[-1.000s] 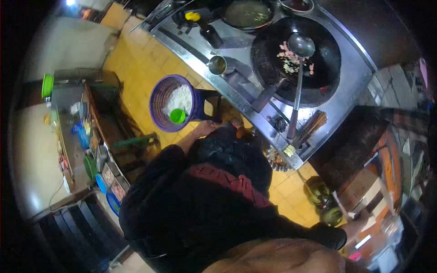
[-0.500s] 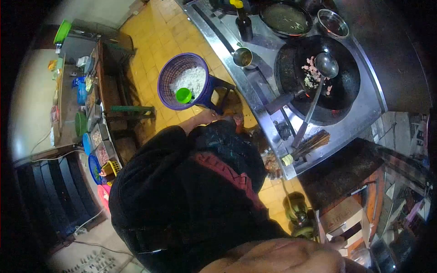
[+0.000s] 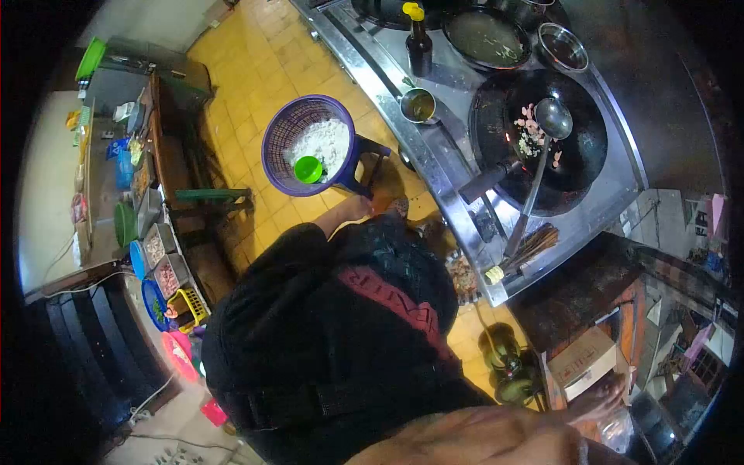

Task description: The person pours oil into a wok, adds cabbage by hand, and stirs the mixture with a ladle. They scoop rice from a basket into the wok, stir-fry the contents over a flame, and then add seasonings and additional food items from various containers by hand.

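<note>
My right arm stretches along the bottom, and my right hand [image 3: 598,401] is at the front of a cardboard box [image 3: 585,358]. Its fingers look extended and apart over the box's lower edge; I see nothing held. My left hand [image 3: 358,208] hangs low beside the dark cloth of my body, near a purple stool; its fingers are too small and dim to make out. On the stool stands a purple basket [image 3: 273,167] of white grains with a green bowl [image 3: 308,170]. A black wok [image 3: 581,167] holds pink and pale pieces, with a ladle [image 3: 553,118] resting in it.
The steel stove [image 3: 457,194] carries a dark bottle [image 3: 418,53] with a yellow cap, a metal cup [image 3: 418,105], another pan [image 3: 488,39] and a bundle of thin sticks [image 3: 535,246]. A green gas cylinder [image 3: 500,353] stands near the box. Food trays [image 3: 169,277] line the left.
My right hand has moved right and slightly up, over the front of the box. The box's printed side shows more now. The ladle and the wok's contents look the same.
</note>
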`<state>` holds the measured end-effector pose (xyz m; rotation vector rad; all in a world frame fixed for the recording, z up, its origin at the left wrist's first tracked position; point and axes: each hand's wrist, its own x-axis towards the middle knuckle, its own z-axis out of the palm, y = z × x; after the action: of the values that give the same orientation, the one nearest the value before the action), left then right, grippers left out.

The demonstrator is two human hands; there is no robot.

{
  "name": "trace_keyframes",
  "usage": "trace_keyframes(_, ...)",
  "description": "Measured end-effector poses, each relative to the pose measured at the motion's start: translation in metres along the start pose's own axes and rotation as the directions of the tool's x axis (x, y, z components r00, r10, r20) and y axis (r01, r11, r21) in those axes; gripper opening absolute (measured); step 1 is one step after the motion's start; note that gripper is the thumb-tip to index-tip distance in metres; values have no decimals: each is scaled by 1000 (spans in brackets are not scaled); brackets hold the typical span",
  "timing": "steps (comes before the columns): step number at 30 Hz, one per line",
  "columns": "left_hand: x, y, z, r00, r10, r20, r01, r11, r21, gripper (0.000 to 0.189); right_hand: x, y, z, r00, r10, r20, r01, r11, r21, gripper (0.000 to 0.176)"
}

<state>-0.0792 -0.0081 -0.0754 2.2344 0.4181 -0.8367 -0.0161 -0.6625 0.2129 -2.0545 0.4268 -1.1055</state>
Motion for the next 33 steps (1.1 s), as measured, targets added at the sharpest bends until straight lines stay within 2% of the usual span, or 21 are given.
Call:
trace_keyframes(2,11,-15,6,994,112,-17,-111,992,58,30,-31,-11,16,977,-6,213,-11,997,75,30)
trace_keyframes(3,17,-22,8,992,124,-5,-124,990,61,30,-47,7,13,913,112,391,-105,994,-41,34)
trace_keyframes(4,23,-28,10,997,68,37,-68,998,-5,30,-65,33,32,796,-81,600,51,996,67,34)
trace_keyframes(5,29,-36,13,996,16,90,-10,998,-59,31,-108,-49,75,769,-31,638,-47,993,104,35)
trace_keyframes(6,25,-45,20,994,79,-78,-95,970,-225,26,-115,-49,100,257,393,883,-711,696,-102,35)
trace_keyframes(7,26,-53,21,994,102,-26,-105,974,-199,26,-170,-99,137,470,503,725,-826,540,160,43)
trace_keyframes(8,26,-60,22,999,32,-23,-38,956,-292,24,-194,-132,165,418,486,767,-664,740,-107,47)
trace_keyframes(10,33,-81,27,999,11,32,9,826,-564,20,-236,-120,205,298,321,899,-582,808,-95,42)
trace_keyframes(11,35,-89,28,998,40,57,-3,838,-545,20,-266,-75,233,379,231,896,-454,890,-37,35)
trace_keyframes(13,31,-106,29,994,92,59,-16,657,-754,20,-298,-32,276,615,46,787,79,990,-120,31)
trace_keyframes(14,33,-111,31,996,-19,84,70,751,-656,21,-307,-21,291,641,63,765,66,988,-137,31)
trace_keyframes(17,24,-120,18,994,19,108,50,794,-606,26,-315,-12,306,627,133,768,269,888,-373,30)
trace_keyframes(19,49,-165,28,955,-5,298,265,468,-843,27,-314,-27,304,405,73,912,516,804,-293,34)
trace_keyframes(20,20,-128,4,979,-67,190,184,682,-708,28,-312,-29,308,422,73,904,512,803,-305,34)
trace_keyframes(21,19,-137,4,993,39,115,53,710,-703,27,-310,-30,310,427,135,894,483,802,-352,35)
trace_keyframes(23,37,-165,5,967,-20,254,217,585,-782,27,-311,-20,317,441,197,875,453,793,-407,36)
trace_keyframes(25,38,-174,6,978,50,204,131,612,-779,28,-324,14,328,249,198,948,535,788,-305,36)
trace_keyframes(27,41,-181,8,981,119,151,43,629,-776,30,-318,5,324,346,199,917,453,820,-349,33)
trace_keyframes(29,46,-188,6,973,92,212,122,575,-809,30,-300,-12,322,408,320,855,90,918,-386,32)
trace_keyframes(30,54,-192,7,968,-22,251,208,630,-748,29,-288,-25,322,423,314,850,89,919,-384,32)
trace_keyframes(33,54,-192,13,975,-26,219,171,715,-677,30,-251,-67,316,435,525,732,-698,710,-95,21)
